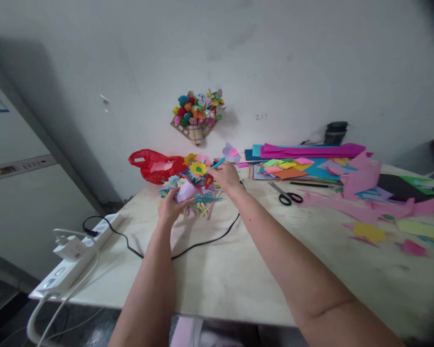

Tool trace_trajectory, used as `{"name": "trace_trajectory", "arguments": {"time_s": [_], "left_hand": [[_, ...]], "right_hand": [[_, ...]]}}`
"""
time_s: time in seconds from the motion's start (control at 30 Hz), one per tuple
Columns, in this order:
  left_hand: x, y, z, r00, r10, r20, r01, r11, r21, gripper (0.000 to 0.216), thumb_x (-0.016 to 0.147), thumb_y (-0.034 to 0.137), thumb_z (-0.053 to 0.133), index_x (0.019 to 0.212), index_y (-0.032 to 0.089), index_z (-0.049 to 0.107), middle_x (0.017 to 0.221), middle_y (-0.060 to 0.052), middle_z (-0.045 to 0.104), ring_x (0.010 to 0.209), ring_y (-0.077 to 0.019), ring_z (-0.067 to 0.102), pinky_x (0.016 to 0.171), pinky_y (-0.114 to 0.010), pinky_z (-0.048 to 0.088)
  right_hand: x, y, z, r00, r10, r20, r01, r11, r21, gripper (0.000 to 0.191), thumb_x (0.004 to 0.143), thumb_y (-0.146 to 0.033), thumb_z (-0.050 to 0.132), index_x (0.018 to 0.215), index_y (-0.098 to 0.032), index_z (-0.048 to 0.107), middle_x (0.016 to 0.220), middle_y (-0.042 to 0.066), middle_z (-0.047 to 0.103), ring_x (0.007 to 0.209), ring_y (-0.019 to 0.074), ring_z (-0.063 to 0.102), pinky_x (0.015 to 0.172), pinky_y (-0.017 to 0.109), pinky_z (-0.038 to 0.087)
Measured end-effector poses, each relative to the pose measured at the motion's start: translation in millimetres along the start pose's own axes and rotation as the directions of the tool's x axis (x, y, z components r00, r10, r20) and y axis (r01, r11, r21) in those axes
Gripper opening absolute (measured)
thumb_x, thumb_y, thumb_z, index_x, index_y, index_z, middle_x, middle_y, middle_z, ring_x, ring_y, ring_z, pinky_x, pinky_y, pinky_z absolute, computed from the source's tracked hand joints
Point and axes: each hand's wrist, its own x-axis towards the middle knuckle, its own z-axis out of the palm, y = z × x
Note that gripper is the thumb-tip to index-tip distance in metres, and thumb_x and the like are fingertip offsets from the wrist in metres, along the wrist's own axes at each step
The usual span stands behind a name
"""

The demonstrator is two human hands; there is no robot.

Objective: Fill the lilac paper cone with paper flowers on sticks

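Note:
My left hand (169, 205) is wrapped round a pale lilac paper cone (185, 192), tilted above the table. Around its mouth are paper flowers, among them a yellow flower (198, 168) and a dark red flower (209, 181). Between the fingers of my right hand (224, 174) is the blue stem of a purple paper flower (232, 153) with a pink centre. This flower leans up and to the right, beside the bunch. Thin paper strips (204, 208) lie in a pile under the cone. My right fingertips are partly hidden.
Behind the cone sits a red plastic bag (154, 166). Scissors (285, 193), a black pencil (309, 184) and coloured paper (311, 152) lie to the right. A black cable (206, 246) crosses the table from a power strip (79, 255). A flower decoration (197, 118) hangs on the wall.

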Motion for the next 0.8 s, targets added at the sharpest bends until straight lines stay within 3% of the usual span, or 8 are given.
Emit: {"name": "trace_trajectory", "arguments": {"time_s": [0.13, 0.33, 0.53, 0.8], "left_hand": [[-0.3, -0.6, 0.6, 1.000, 0.015, -0.016, -0.015, 1.000, -0.005, 0.066, 0.056, 0.057, 0.077, 0.107, 0.019, 0.063, 0.076, -0.002, 0.063, 0.070, -0.0185, 0.059, 0.063, -0.026, 0.042], [-0.8, 0.8, -0.1, 1.000, 0.001, -0.029, -0.002, 1.000, -0.012, 0.065, 0.055, 0.057, 0.077, 0.106, 0.018, 0.063, 0.077, -0.003, 0.063, 0.071, -0.0191, 0.060, 0.063, -0.027, 0.043], [2.0, -6.9, 1.5, 1.000, 0.004, -0.027, -0.005, 0.999, -0.042, 0.070, 0.056, 0.060, 0.075, 0.109, 0.017, 0.063, 0.080, -0.004, 0.065, 0.071, -0.0194, 0.060, 0.063, -0.027, 0.045], [2.6, -8.7, 3.4, 0.999, 0.029, -0.045, -0.033, 0.996, -0.081, 0.069, 0.055, 0.060, 0.076, 0.108, 0.017, 0.063, 0.082, -0.006, 0.066, 0.074, -0.0202, 0.061, 0.064, -0.027, 0.046]], "right_hand": [[0.6, 0.3, -4.1, 0.996, -0.076, 0.035, 0.078, 0.994, -0.079, 0.040, 0.086, -0.040, 0.052, 0.054, -0.020, 0.063, 0.098, 0.009, 0.071, 0.106, 0.0238, 0.062, 0.089, 0.033, 0.044], [0.7, 0.8, -6.1, 0.990, -0.140, 0.033, 0.144, 0.974, -0.177, 0.039, 0.088, -0.039, 0.050, 0.057, -0.021, 0.065, 0.090, 0.008, 0.073, 0.101, 0.0233, 0.065, 0.087, 0.031, 0.045], [0.4, 1.6, -7.8, 0.994, -0.017, 0.110, 0.041, 0.975, -0.217, 0.040, 0.086, -0.045, 0.050, 0.058, -0.022, 0.065, 0.073, 0.008, 0.070, 0.092, 0.0272, 0.067, 0.078, 0.034, 0.045], [2.6, 3.1, -9.5, 0.993, -0.038, 0.111, 0.046, 0.996, -0.071, 0.044, 0.081, -0.041, 0.057, 0.041, -0.023, 0.054, 0.071, 0.006, 0.069, 0.091, 0.0236, 0.066, 0.078, 0.031, 0.046]]}}
